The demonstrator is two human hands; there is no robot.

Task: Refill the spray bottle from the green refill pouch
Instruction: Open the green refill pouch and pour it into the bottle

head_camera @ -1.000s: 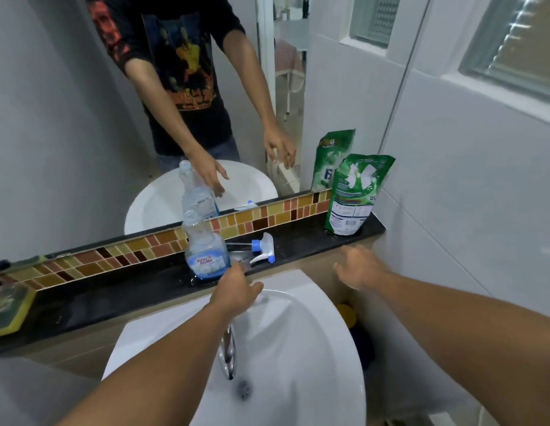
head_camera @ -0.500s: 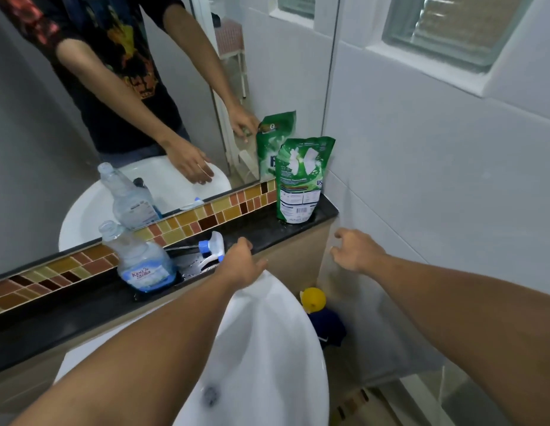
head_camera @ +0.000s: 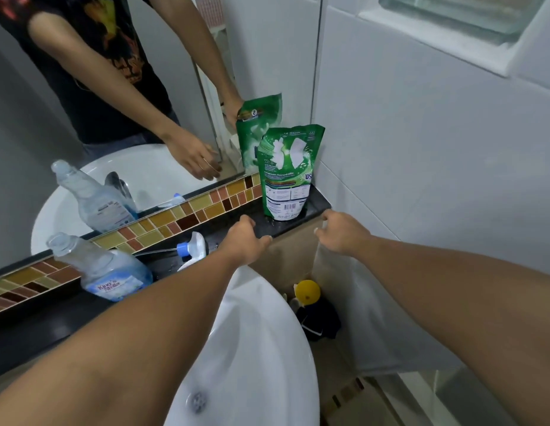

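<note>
On the ledge (head_camera: 316, 207), uncapped spray bottle (head_camera: 104, 269) holds blue liquid; green pouch (head_camera: 287, 172) upright, both hands empty.

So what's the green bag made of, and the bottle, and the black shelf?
The green refill pouch looks like thin glossy plastic film: it creases and shines. The spray bottle seems clear hard plastic, since you can see through it. The black ledge looks like polished stone, perhaps granite; it's dark and reflective.

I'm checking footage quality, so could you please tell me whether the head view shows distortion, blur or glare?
Head view: wide-angle bending curves the ledge and wall lines; pouch print is soft, its small text unreadable; the mirror doubles pouch and bottle; mild sheen on the sink, no harsh glare.
</note>
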